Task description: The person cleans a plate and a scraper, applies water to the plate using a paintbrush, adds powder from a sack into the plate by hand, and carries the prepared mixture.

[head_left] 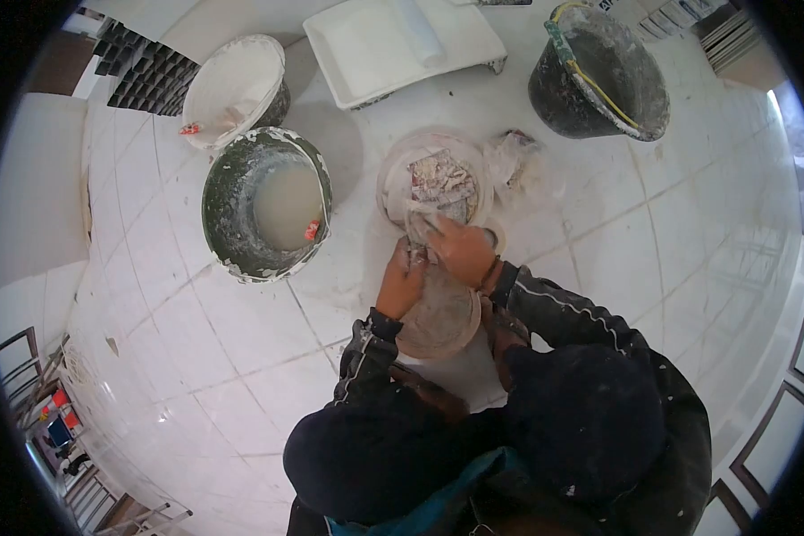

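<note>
Both hands are close together over two round tubs on the tiled floor. My left hand [402, 280] has its fingers pressed together on a crumpled clear plastic bag [417, 223]. On the right side of the same bag, my right hand [461, 252] is closed on it. Just beyond them stands a whitish round tub [392, 183] holding a printed packet [441, 178] with pale, crumbly material. A brownish round tub [438, 320] lies below my hands, nearer my body. Another clear plastic bag [520, 171] rests right of the whitish tub.
A green bucket [227, 192] with cloudy liquid stands at left, a white-coated bucket [234, 85] behind it. A paint tray [366, 55] holding a roller [417, 31] is at the back. A black bucket [590, 89] stands back right.
</note>
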`<state>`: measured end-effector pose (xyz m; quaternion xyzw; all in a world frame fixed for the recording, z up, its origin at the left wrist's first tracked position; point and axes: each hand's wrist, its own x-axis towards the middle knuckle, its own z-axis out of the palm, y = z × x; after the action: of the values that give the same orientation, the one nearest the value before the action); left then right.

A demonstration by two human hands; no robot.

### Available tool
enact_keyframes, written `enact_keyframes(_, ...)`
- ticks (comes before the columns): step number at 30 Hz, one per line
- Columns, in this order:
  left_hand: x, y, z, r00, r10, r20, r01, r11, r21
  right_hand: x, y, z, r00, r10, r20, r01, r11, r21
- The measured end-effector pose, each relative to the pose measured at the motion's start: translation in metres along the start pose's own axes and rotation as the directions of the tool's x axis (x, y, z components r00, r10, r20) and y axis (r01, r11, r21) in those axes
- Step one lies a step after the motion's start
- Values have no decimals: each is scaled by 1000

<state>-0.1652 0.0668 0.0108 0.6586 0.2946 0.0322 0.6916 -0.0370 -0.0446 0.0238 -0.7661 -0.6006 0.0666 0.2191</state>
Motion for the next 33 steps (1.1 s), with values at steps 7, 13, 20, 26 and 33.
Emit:
enact_keyframes(7,5,-15,3,979,201,-41,-192,967,167,6,-5,-4,1000,-27,-15,28,999,32)
enact_keyframes(13,-1,0,4,983,184,17,-182,949,256,15,9,13,993,68,-102,-66,998,20)
enact_keyframes(20,3,1,6,985,164,48,-171,958,232,-13,11,10,989,126,-75,-122,991,51)
enact_keyframes(26,-2,8,12,990,139,-6,-131,942,308,2,13,0,957,290,-2,-288,951,114)
enact_keyframes(33,0,10,11,981,193,-14,-183,945,270,1,14,9,960,258,-108,-242,960,140)
